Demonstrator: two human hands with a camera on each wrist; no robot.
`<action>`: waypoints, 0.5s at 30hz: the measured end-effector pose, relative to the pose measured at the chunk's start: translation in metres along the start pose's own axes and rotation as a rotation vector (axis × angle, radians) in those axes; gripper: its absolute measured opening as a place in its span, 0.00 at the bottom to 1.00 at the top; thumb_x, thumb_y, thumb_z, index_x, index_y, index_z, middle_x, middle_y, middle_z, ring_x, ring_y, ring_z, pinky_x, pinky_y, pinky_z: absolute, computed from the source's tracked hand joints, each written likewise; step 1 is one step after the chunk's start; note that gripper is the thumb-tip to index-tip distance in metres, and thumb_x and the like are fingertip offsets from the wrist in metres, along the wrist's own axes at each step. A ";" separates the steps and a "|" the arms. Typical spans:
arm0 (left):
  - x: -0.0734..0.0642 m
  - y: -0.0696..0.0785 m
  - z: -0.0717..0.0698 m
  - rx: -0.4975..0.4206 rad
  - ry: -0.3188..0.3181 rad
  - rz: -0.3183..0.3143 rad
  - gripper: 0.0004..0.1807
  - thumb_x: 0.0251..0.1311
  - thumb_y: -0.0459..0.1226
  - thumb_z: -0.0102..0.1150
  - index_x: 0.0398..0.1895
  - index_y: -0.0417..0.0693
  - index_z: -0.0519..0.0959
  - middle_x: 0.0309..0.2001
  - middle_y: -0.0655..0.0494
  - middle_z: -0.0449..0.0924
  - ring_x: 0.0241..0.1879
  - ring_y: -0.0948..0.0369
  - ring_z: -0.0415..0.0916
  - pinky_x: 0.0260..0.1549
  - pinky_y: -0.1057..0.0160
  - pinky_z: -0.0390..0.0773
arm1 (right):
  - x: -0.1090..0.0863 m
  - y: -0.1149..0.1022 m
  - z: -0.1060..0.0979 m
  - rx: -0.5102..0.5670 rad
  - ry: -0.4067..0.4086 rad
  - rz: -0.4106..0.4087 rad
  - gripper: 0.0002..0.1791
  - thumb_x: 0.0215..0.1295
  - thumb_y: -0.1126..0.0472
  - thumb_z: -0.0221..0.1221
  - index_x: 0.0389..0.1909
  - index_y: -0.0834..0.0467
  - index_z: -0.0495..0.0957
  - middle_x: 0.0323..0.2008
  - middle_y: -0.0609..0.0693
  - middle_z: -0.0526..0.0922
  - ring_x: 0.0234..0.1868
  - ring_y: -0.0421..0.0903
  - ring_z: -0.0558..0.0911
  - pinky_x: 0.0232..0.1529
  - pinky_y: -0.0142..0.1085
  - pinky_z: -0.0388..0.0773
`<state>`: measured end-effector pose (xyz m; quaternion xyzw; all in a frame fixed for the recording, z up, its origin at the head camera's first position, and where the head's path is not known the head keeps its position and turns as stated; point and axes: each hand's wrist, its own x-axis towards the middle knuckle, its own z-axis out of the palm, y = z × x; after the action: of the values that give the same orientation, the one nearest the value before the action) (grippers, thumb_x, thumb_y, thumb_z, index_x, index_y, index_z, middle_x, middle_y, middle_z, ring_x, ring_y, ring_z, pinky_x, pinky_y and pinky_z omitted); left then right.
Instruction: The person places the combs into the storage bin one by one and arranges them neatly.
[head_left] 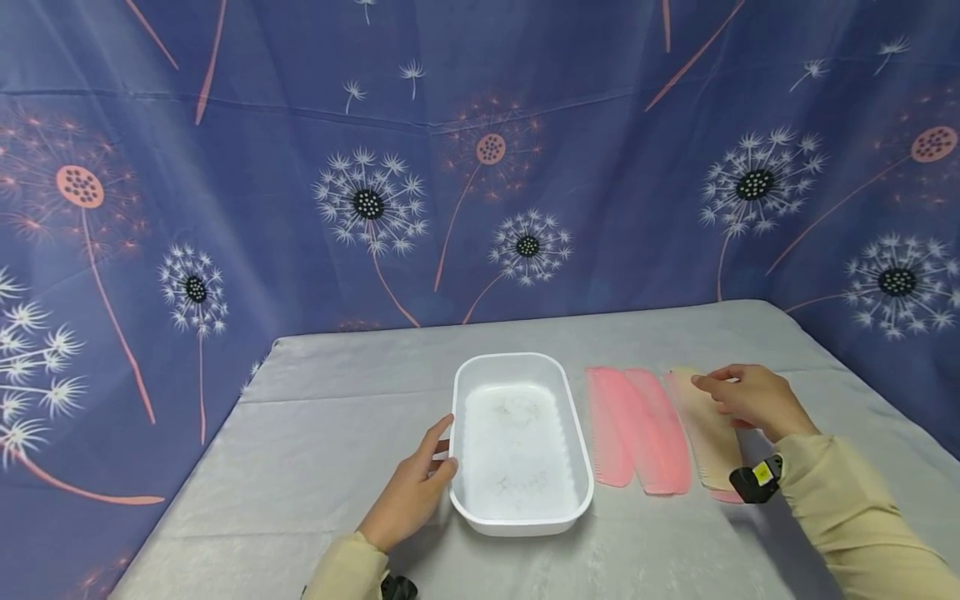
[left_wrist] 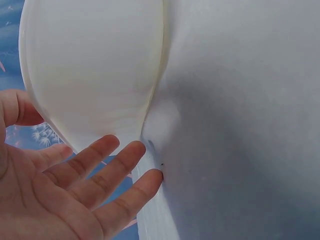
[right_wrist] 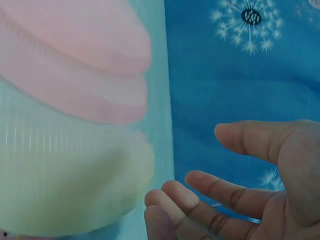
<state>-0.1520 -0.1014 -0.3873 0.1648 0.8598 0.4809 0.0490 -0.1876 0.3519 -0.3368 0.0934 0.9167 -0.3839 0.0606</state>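
A white rectangular plastic tub (head_left: 521, 442) stands on the cloth-covered table. Against its left side rests my left hand (head_left: 417, 487); the left wrist view shows that hand's fingers (left_wrist: 95, 185) extended and spread beside the tub wall. To the tub's right lie flat combs: a pink comb (head_left: 609, 425), an overlapping pink comb (head_left: 660, 433) and a cream comb (head_left: 705, 425) with pink edges showing beneath it. My right hand (head_left: 753, 402) hovers by the far end of the cream comb. Seen from the right wrist, its loosely bent fingers (right_wrist: 215, 215) are apart from the comb and hold nothing.
Grey cloth (head_left: 330, 450) covers the table. Behind and along the sides hangs a blue curtain (head_left: 450, 167) with dandelion prints. A black wrist camera (head_left: 757, 479) sits on the right sleeve, above the near end of the cream comb.
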 end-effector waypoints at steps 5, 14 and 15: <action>0.000 0.000 0.000 0.001 -0.003 0.000 0.33 0.75 0.38 0.47 0.80 0.43 0.55 0.64 0.32 0.72 0.57 0.42 0.79 0.56 0.36 0.72 | 0.003 0.011 -0.005 0.046 -0.019 0.056 0.45 0.72 0.38 0.53 0.65 0.78 0.65 0.56 0.75 0.74 0.51 0.63 0.82 0.41 0.44 0.84; 0.001 -0.001 0.000 0.004 -0.006 0.006 0.33 0.75 0.37 0.48 0.80 0.42 0.54 0.64 0.32 0.72 0.57 0.43 0.79 0.56 0.36 0.73 | 0.007 0.026 -0.007 0.036 -0.005 0.113 0.44 0.72 0.40 0.54 0.64 0.80 0.64 0.54 0.75 0.75 0.44 0.57 0.83 0.39 0.43 0.83; 0.001 -0.001 0.000 0.006 -0.006 0.009 0.33 0.75 0.37 0.47 0.80 0.42 0.54 0.64 0.31 0.72 0.57 0.42 0.79 0.56 0.36 0.73 | 0.007 0.026 -0.007 0.035 0.001 0.119 0.44 0.72 0.41 0.54 0.63 0.80 0.64 0.54 0.75 0.76 0.44 0.56 0.83 0.38 0.43 0.83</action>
<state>-0.1528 -0.1015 -0.3879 0.1701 0.8602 0.4782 0.0490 -0.1888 0.3760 -0.3511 0.1488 0.9028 -0.3953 0.0814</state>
